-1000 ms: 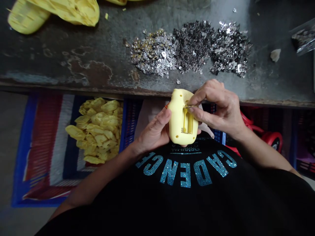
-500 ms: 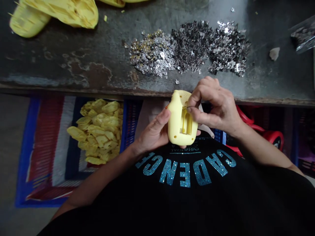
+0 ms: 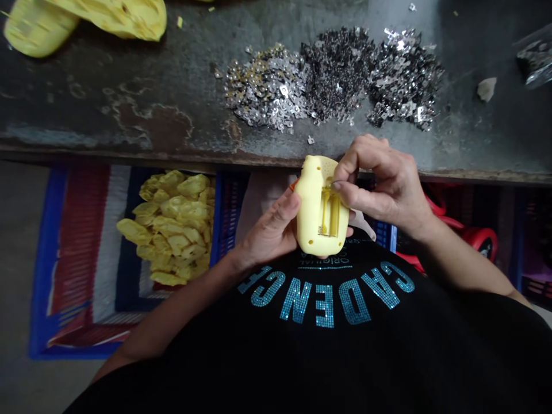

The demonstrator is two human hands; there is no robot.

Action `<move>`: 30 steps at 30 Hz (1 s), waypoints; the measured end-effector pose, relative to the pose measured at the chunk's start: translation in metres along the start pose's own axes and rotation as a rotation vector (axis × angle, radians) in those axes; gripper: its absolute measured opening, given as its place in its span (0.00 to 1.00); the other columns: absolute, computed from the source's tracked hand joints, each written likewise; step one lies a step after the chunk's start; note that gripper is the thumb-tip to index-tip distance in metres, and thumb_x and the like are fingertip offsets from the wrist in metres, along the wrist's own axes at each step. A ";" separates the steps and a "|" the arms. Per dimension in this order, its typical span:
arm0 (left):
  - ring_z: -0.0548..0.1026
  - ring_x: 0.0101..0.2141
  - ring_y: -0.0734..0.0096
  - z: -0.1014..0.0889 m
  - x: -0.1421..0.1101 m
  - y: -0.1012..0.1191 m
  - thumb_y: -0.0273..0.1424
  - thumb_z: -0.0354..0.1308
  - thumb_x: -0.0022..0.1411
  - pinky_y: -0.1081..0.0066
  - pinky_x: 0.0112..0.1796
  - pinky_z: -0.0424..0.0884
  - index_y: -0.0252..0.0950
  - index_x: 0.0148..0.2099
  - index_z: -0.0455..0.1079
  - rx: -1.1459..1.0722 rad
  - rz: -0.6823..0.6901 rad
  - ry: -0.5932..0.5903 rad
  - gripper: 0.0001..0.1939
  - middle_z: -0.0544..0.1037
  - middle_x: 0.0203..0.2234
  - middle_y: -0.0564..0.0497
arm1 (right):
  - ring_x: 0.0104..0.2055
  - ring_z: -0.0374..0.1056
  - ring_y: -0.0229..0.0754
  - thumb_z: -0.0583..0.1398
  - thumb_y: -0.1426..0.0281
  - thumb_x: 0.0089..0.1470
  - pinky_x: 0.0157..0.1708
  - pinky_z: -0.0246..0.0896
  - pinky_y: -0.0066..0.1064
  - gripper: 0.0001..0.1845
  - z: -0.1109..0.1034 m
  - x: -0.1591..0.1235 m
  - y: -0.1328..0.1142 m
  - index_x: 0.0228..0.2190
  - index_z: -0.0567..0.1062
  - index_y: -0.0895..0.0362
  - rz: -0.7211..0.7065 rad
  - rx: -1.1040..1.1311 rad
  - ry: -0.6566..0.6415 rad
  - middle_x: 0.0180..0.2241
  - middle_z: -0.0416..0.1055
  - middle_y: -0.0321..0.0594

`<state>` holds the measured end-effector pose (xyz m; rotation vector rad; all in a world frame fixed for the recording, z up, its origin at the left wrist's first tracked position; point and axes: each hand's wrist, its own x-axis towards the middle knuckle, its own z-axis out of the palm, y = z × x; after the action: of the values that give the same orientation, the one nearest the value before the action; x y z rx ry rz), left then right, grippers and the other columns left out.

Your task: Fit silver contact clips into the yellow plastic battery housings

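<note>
My left hand (image 3: 276, 227) is wrapped round a pale yellow plastic casing (image 3: 307, 213) just off the bench edge. The casing's open battery compartment (image 3: 328, 215) faces up, with screw holes around it and a small orange bit at its left side. Over the compartment's upper end, my right hand (image 3: 383, 187) pinches a thin metal contact piece between thumb and forefinger. Most of that piece is hidden by the fingertips. On the bench beyond lie three heaps of small metal contacts: a left heap (image 3: 267, 92), a darker middle heap (image 3: 338, 75) and a right heap (image 3: 405, 80).
Yellow casing parts (image 3: 125, 17) lie at the bench's far left. A clear bag (image 3: 535, 57) of metal bits and a whitish lump (image 3: 486, 89) are at the right. Below the bench edge (image 3: 172, 164), a blue crate (image 3: 41, 259) holds yellow pieces (image 3: 176, 224); red parts (image 3: 476, 244) sit right.
My right fingertips have shifted slightly at the compartment's upper end, and less of the metal piece shows between them. The casing stays in my left hand, nearly unmoved.
</note>
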<state>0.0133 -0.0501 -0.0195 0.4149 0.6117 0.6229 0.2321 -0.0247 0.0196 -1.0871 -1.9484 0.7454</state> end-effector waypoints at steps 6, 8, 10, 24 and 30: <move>0.77 0.65 0.22 0.000 0.000 0.000 0.61 0.77 0.57 0.41 0.50 0.86 0.43 0.71 0.69 0.001 -0.003 -0.029 0.49 0.81 0.64 0.41 | 0.35 0.70 0.41 0.66 0.63 0.68 0.44 0.58 0.42 0.13 -0.003 0.001 -0.001 0.31 0.75 0.53 0.014 0.029 0.000 0.29 0.75 0.33; 0.76 0.67 0.21 0.000 0.000 -0.001 0.61 0.77 0.57 0.39 0.51 0.86 0.44 0.71 0.70 0.000 0.009 -0.015 0.48 0.81 0.65 0.41 | 0.35 0.70 0.41 0.66 0.62 0.68 0.44 0.58 0.42 0.13 -0.003 0.002 -0.001 0.31 0.75 0.53 0.014 0.014 -0.011 0.29 0.75 0.33; 0.73 0.69 0.21 0.000 0.000 -0.002 0.60 0.77 0.58 0.37 0.55 0.84 0.44 0.71 0.70 0.000 0.022 0.001 0.47 0.80 0.66 0.41 | 0.35 0.70 0.42 0.65 0.62 0.68 0.45 0.58 0.43 0.13 -0.002 0.003 -0.001 0.31 0.76 0.53 0.009 -0.004 -0.026 0.29 0.75 0.33; 0.71 0.71 0.27 -0.010 0.000 -0.006 0.56 0.77 0.61 0.37 0.60 0.81 0.50 0.72 0.69 -0.009 0.040 0.036 0.44 0.80 0.67 0.46 | 0.40 0.70 0.46 0.65 0.66 0.69 0.55 0.62 0.51 0.09 -0.001 -0.001 -0.008 0.33 0.75 0.52 0.006 -0.237 -0.071 0.31 0.72 0.35; 0.85 0.56 0.31 -0.006 -0.005 0.003 0.59 0.75 0.60 0.60 0.34 0.85 0.46 0.76 0.65 0.031 -0.029 0.017 0.50 0.85 0.61 0.44 | 0.39 0.72 0.48 0.65 0.62 0.71 0.48 0.63 0.51 0.10 -0.005 -0.002 -0.010 0.36 0.80 0.52 -0.056 -0.262 -0.051 0.33 0.77 0.38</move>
<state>0.0054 -0.0503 -0.0203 0.4293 0.6432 0.5899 0.2328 -0.0300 0.0296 -1.1707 -2.1548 0.5007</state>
